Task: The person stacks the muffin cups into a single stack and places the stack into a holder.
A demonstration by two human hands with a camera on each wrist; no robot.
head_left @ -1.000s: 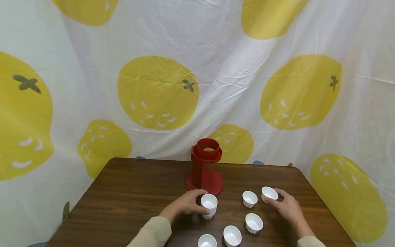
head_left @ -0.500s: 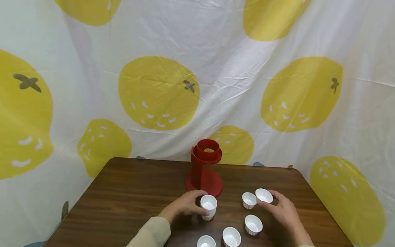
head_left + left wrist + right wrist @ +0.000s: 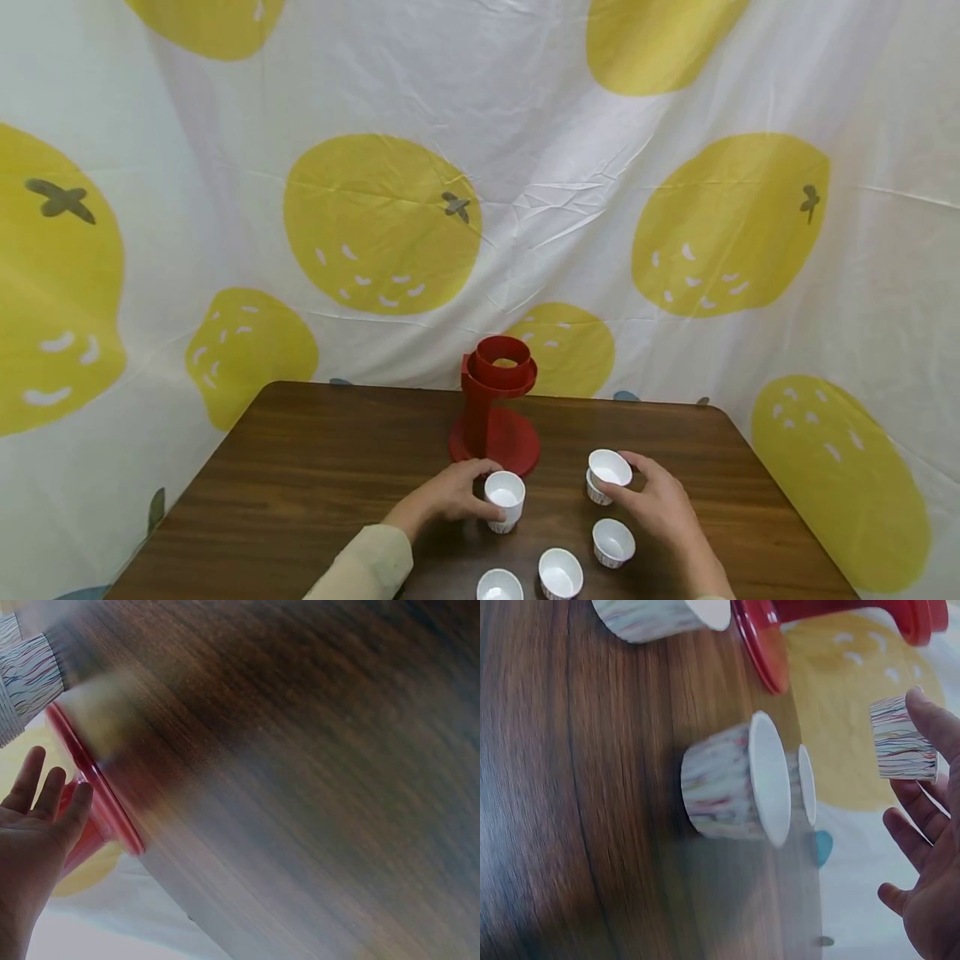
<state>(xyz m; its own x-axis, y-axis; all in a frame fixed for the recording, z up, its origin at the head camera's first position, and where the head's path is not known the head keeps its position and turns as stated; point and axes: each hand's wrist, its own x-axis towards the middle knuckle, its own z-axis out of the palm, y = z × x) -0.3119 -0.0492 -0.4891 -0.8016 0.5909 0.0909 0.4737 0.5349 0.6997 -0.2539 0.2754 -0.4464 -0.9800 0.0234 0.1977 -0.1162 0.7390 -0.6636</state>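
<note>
Cup, plain white within and streaked without, gripped between thumb and fingers of my right hand, nearer the right edge of the worktop than the left. Its mouth faces upward above a second cup; the right wrist view shows it raised clear of the worktop. My left hand curls round a stack to the left of these; how many cups are nested there I cannot tell. Three front cups stand in a slanting row, the farthest from me lying closest to the right edge. Near the middle of the far edge stands a red stand, before a fruit-printed cloth.
</note>
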